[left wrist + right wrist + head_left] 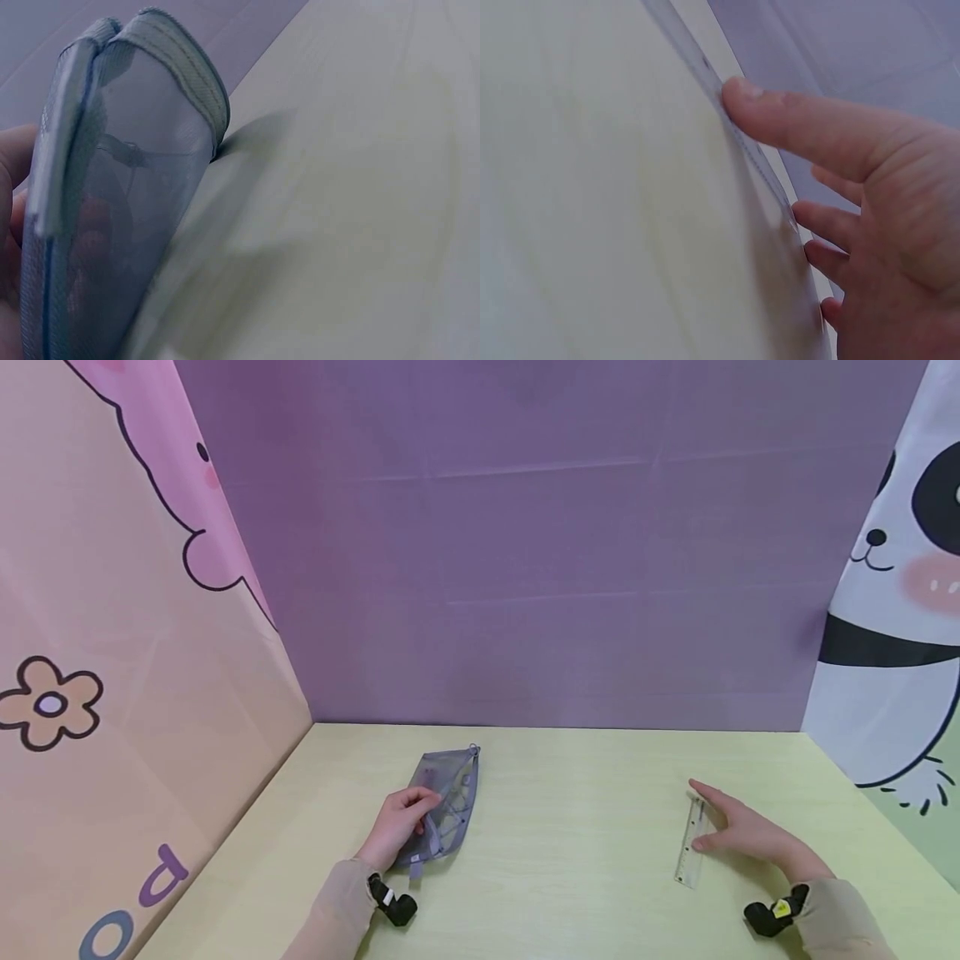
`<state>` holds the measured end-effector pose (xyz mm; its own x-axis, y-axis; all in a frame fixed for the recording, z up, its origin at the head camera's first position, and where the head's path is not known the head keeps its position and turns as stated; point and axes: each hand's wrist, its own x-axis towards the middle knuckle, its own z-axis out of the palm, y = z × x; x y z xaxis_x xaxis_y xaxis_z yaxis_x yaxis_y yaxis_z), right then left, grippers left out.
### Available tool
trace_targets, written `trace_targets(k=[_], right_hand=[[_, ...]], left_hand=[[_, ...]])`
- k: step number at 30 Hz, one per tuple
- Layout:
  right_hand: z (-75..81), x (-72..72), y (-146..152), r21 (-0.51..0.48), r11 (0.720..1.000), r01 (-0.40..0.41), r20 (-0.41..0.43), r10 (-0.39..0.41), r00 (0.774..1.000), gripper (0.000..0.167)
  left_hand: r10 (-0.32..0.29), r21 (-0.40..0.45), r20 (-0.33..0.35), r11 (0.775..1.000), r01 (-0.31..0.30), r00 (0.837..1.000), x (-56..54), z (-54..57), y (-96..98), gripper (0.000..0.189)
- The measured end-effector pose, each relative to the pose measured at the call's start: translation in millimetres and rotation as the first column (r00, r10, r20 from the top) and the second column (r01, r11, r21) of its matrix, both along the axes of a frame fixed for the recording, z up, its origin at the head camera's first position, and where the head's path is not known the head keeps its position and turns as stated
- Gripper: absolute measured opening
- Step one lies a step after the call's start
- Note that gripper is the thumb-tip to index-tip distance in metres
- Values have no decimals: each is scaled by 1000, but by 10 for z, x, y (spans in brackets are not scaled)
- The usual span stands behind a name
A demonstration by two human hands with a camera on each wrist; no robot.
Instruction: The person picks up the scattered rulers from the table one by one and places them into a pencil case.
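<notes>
In the head view, my left hand (401, 822) grips a grey-purple see-through mesh zip pouch (459, 806) on the left of the table. The left wrist view has the pouch (142, 150) standing up from the tabletop, its zip edge at the top and fingers visible through the mesh. A clear ruler (691, 843) is at the right. My right hand (750, 837) reaches over it, thumb on the ruler and index finger stretched past its far end. From the right wrist, the thumb and fingertips of the hand (885, 195) touch the ruler (694, 56), fingers spread.
The pale wooden table (570, 827) runs back to a purple wall cloth (525, 568). Printed cloths with a flower (51, 703) at left and a panda (892, 693) at right flank it. A black wrist camera (772, 917) sits on each sleeve.
</notes>
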<state>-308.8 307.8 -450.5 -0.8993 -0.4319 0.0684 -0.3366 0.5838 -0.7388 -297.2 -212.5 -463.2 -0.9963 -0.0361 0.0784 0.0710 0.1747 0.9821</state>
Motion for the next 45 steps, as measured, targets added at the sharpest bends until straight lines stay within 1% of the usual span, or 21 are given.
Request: trace_targets(k=[3, 7, 11, 16, 19, 25, 29, 37, 42, 45], right_hand=[[-3, 0, -19, 17, 1000, 25, -13, -25, 1000, 93], [-13, -2, -36, 41, 998, 49, -50, -47, 998, 89], [-6, 8, -48, 89, 993, 71, -96, -62, 993, 91], [21, 37, -70, 215, 972, 97, -187, -56, 981, 96], [43, 52, -94, 266, 957, 113, -225, -53, 973, 97], [67, 60, -131, 307, 942, 139, -228, -69, 971, 99], [59, 45, -128, 286, 950, 126, -222, -62, 973, 99], [42, 41, -128, 182, 980, 82, -198, -45, 979, 100], [35, 31, -146, 103, 990, 98, -219, -73, 973, 94], [40, 26, -153, 110, 986, 125, -226, -98, 969, 91]], left_hand=[[5, -1, 1, 1000, -5, 1000, 6, -18, -6, 15], [10, 1, 3, 1000, -10, 1000, 29, -16, -2, 15], [7, 1, 9, 1000, -7, 1000, 37, -19, 0, 15], [17, -9, 14, 1000, -17, 1000, 19, -35, 8, 16], [20, -16, 13, 1000, -20, 1000, -3, -50, 2, 17], [19, -18, 9, 1000, -19, 1000, -9, -35, -3, 15], [19, -13, 7, 1000, -19, 1000, 4, -27, -11, 14], [14, -15, -9, 1000, -14, 1000, 13, -24, -3, 16], [8, -11, -10, 1000, -9, 1000, -8, -22, 1, 15], [8, -14, -4, 1000, -8, 1000, -18, -15, 5, 14]])
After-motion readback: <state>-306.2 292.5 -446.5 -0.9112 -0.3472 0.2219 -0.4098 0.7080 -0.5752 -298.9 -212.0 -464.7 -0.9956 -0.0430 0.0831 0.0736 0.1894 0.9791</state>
